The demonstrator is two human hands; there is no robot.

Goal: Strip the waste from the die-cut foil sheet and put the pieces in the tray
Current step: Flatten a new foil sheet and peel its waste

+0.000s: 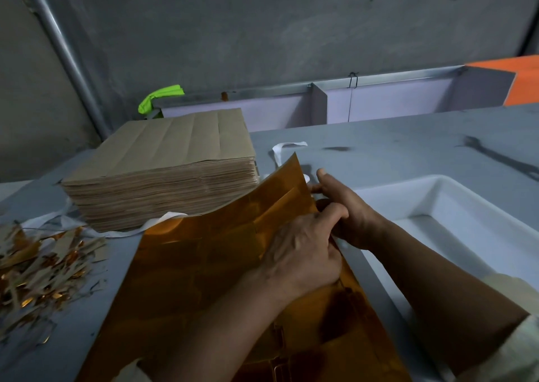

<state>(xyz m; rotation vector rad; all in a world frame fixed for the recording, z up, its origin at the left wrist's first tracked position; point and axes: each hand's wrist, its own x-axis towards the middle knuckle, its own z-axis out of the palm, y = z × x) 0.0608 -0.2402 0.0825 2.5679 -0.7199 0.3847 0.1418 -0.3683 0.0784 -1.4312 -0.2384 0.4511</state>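
Closest in, the glossy orange-gold foil sheet (204, 265) lies flat on the grey desk (408, 142). Its long axis runs away from the person and leans a little rightward, and its far corner curls upward. Both hands meet at its right edge, about midway along. The left hand (303, 253) rests on top of the sheet, fingers curled and pinching at that edge. The right hand (350, 209) comes in from the outside, its fingers wrapped round the same edge just beyond the left. What exactly is caught between the fingertips is hidden by the knuckles, so I cannot tell whether it is a waste strip or a cut piece.

The shallow white plastic tray (402, 206) sits just to the right, its left rim running alongside the sheet's right edge. It looks bare where it shows. By my reading, the right hand is the nearer one to drop a piece in with a short sideways move. The heap of torn gold and tan scrap (38, 268) lies well apart on the far left, so waste probably has to cross the whole sheet, which suits the left hand. A squared stack of brown paper sheets (163, 160) stands beyond the foil sheet.
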